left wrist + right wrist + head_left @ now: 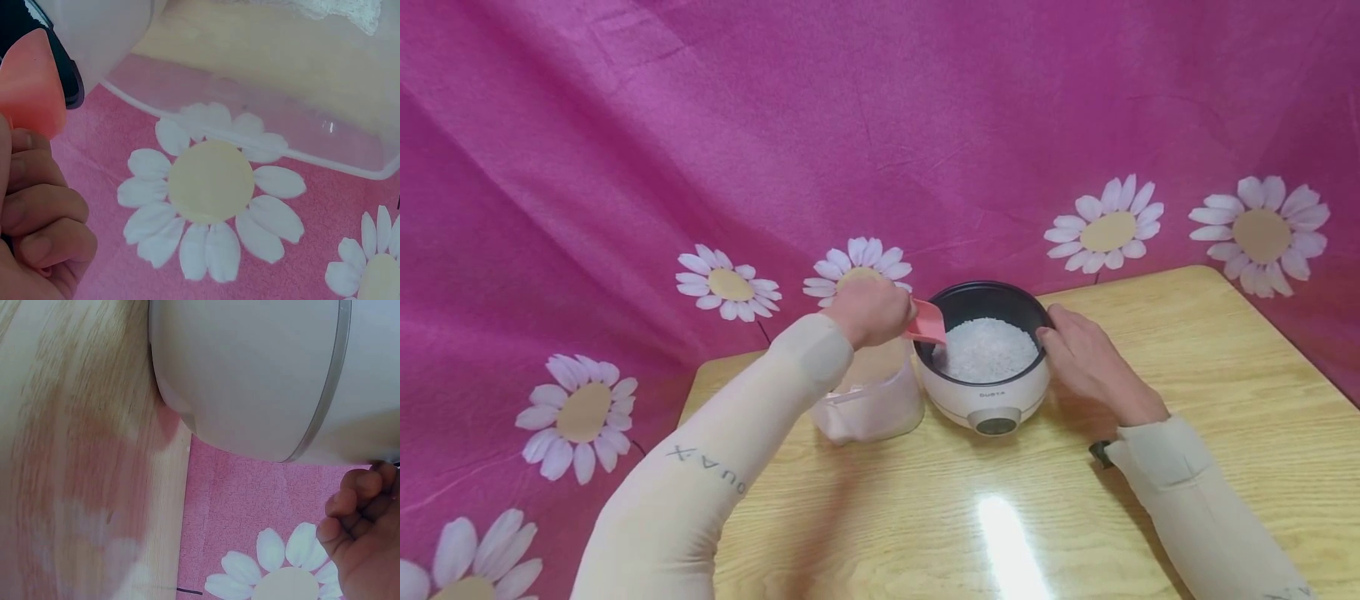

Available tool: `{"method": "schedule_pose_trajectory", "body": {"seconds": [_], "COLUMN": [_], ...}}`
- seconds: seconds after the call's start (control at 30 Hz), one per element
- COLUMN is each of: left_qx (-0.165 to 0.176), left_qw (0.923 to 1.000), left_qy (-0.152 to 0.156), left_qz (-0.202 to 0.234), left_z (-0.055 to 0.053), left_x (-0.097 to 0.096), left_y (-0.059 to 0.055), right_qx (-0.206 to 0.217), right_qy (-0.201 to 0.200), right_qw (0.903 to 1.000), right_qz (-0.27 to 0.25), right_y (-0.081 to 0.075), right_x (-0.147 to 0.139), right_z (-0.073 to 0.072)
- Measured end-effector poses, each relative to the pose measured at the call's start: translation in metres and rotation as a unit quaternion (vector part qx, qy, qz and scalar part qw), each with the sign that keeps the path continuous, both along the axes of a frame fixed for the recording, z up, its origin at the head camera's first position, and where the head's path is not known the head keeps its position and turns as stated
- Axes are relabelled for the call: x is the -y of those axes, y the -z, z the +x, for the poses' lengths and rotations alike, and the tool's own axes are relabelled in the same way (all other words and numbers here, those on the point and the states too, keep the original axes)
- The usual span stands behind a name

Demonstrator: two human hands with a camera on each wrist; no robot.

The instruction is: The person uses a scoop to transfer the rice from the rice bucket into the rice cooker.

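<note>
My left hand (874, 310) grips a pink scoop (928, 323), its fingers curled round the handle in the left wrist view. The scoop's mouth tilts over the left rim of a white rice cooker (947, 398) with a black inside. White rice (992, 350) lies in the cooker. On the cooker's right side my right hand (1086, 360) holds the rim, thumb at the edge and fingers bent in the right wrist view. Below my left hand stands a clear plastic container (872, 417), partly hidden by the hand and forearm. Some rice (350, 12) shows inside it in the left wrist view.
Cooker and container stand side by side on a light wooden table (910, 517), close to its back edge. Behind hangs a magenta cloth (865, 125) printed with white daisies. A small black piece (1101, 454) shows at my right cuff.
</note>
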State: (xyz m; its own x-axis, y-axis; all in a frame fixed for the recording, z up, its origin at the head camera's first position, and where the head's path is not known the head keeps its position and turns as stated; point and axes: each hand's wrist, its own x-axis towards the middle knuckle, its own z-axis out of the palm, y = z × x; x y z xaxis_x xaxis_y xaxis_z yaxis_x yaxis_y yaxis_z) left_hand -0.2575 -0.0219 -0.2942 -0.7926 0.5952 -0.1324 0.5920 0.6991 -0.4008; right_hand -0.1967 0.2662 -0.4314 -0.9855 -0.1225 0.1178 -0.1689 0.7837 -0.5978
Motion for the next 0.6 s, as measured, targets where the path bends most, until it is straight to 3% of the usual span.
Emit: {"method": "schedule_pose_trajectory", "body": {"seconds": [0.3, 0.6], "left_qx": [0.013, 0.027], "left_qw": [0.9995, 0.9974], "left_qy": [-0.002, -0.039], "left_qz": [0.028, 0.055], "left_z": [0.001, 0.004], "left_x": [0.012, 0.027], "left_y": [-0.005, -0.009], "right_qx": [0.010, 0.010], "right_qy": [0.003, 0.002], "right_qw": [0.9998, 0.9998], "right_qz": [-0.015, -0.020], "right_y": [0.001, 0.001], "right_x": [0.002, 0.001], "right_z": [0.001, 0.001]}}
